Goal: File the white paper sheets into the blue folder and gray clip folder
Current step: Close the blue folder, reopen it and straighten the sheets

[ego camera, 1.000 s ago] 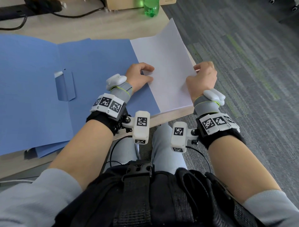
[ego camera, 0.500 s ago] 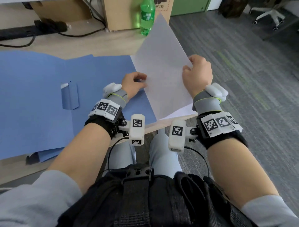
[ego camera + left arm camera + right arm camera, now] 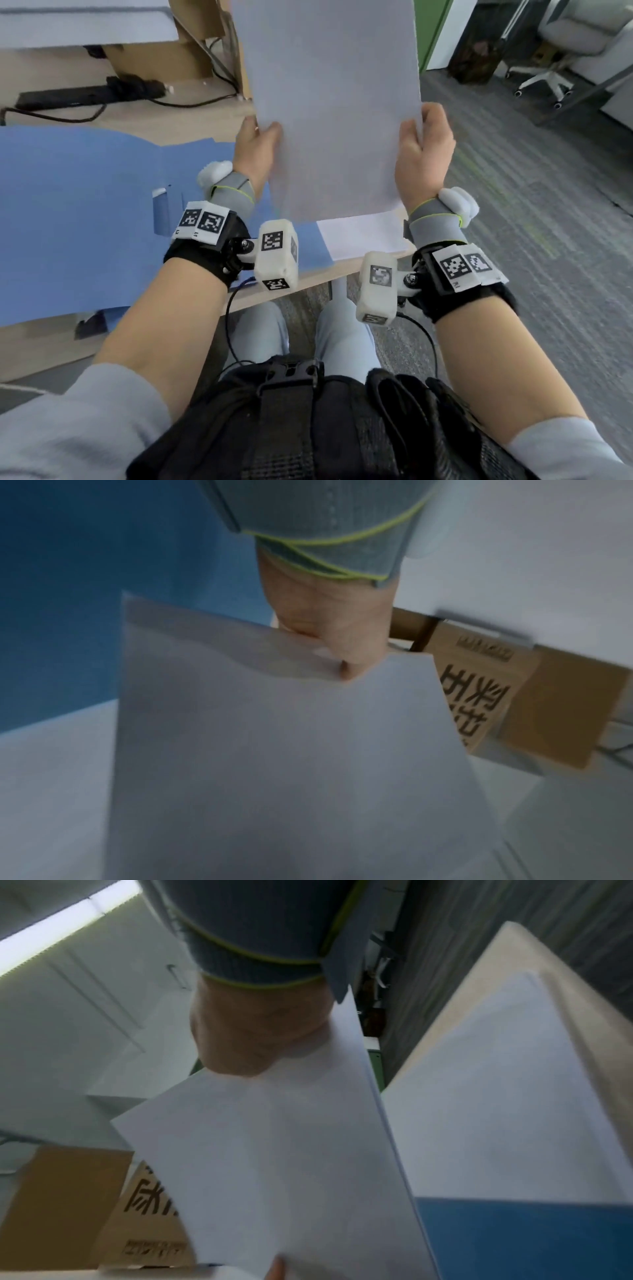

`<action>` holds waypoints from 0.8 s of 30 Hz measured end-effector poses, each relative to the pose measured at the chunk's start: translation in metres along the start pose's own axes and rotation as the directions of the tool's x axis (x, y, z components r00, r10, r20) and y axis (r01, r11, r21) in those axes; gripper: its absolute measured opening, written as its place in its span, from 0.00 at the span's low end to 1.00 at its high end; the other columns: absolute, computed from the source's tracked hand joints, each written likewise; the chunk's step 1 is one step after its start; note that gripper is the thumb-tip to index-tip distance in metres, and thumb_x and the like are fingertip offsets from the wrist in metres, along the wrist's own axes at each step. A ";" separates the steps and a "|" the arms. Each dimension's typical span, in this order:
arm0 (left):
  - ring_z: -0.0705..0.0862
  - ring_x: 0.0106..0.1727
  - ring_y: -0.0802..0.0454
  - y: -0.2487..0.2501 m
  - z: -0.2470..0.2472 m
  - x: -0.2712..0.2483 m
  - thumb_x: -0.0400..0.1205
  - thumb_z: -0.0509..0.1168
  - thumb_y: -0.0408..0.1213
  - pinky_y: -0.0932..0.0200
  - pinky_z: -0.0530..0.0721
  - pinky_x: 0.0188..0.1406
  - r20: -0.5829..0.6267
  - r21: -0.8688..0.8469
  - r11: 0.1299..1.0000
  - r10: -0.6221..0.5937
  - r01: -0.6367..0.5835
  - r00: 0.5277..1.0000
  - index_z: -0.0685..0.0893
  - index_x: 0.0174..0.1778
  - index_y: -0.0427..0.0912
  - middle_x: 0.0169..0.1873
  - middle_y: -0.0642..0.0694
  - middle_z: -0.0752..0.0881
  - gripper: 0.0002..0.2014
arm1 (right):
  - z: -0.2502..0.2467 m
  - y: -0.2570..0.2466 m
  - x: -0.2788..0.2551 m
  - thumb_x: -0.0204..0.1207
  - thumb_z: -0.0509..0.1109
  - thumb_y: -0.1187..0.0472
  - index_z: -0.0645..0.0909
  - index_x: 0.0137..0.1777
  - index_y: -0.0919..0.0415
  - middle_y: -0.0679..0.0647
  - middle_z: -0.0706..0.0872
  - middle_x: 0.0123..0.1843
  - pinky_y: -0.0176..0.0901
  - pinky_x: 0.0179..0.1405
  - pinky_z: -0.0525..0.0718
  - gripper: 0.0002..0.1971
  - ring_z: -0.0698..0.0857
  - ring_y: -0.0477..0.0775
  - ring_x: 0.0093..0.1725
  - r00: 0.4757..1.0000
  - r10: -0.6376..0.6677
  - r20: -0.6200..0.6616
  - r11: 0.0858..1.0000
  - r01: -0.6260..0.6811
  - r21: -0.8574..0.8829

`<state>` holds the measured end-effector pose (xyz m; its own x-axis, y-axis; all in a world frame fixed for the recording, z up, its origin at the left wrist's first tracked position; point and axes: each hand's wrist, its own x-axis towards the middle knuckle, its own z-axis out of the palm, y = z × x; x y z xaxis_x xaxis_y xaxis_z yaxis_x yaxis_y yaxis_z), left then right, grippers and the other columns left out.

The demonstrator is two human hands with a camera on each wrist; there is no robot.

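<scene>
I hold a white paper sheet up off the table, nearly upright in front of me. My left hand pinches its left edge and my right hand grips its right edge. The wrist views show the same sheet clamped under each thumb. The open blue folder lies flat on the table to the left, with a cut flap near its middle. More white paper stays on the table below the lifted sheet. No gray clip folder is in view.
Cardboard boxes and a black power strip with cables sit at the back of the wooden table. Gray carpet and an office chair base lie to the right of the table edge.
Both hands have lifted the sheet from lying on the table to nearly upright and higher. My head has tilted up, so more of the room shows.
</scene>
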<state>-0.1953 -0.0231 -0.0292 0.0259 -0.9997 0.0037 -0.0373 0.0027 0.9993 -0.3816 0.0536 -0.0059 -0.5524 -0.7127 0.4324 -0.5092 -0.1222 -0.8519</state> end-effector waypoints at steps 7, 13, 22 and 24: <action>0.73 0.41 0.67 0.014 -0.056 -0.005 0.80 0.55 0.31 0.78 0.73 0.44 -0.073 0.021 0.984 0.176 -0.175 0.982 0.70 0.42 0.57 0.43 0.59 0.75 0.12 | 0.041 0.002 -0.017 0.62 0.72 0.74 0.82 0.43 0.59 0.44 0.89 0.33 0.37 0.37 0.83 0.12 0.86 0.45 0.35 0.868 0.138 0.477 0.868 -0.338 0.364; 0.77 0.44 0.53 0.013 -0.101 -0.015 0.67 0.61 0.38 0.61 0.75 0.50 -0.116 -0.045 0.993 0.106 -0.112 0.988 0.75 0.41 0.43 0.40 0.51 0.78 0.08 | 0.070 -0.019 -0.026 0.59 0.76 0.70 0.86 0.40 0.61 0.47 0.90 0.34 0.39 0.41 0.85 0.09 0.88 0.49 0.37 0.824 0.093 0.560 0.786 -0.406 0.466; 0.82 0.48 0.50 0.008 -0.120 -0.025 0.67 0.67 0.44 0.60 0.79 0.52 -0.056 -0.027 0.993 0.112 -0.114 0.992 0.83 0.45 0.40 0.41 0.49 0.85 0.15 | 0.085 -0.025 -0.044 0.63 0.78 0.73 0.86 0.41 0.55 0.45 0.91 0.37 0.44 0.47 0.88 0.12 0.89 0.48 0.40 0.805 0.063 0.590 0.784 -0.406 0.470; 0.83 0.48 0.50 0.007 -0.127 -0.028 0.68 0.66 0.43 0.63 0.80 0.49 -0.050 -0.036 0.992 0.116 -0.118 0.992 0.83 0.46 0.38 0.41 0.48 0.85 0.15 | 0.086 -0.025 -0.045 0.63 0.78 0.74 0.87 0.38 0.54 0.45 0.91 0.36 0.45 0.48 0.88 0.13 0.89 0.48 0.40 0.800 0.054 0.598 0.792 -0.399 0.462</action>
<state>-0.0696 0.0078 -0.0171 0.0716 -0.9900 0.1217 -0.0039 0.1218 0.9926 -0.2870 0.0291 -0.0297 -0.0746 -0.9896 0.1232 0.1214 -0.1317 -0.9838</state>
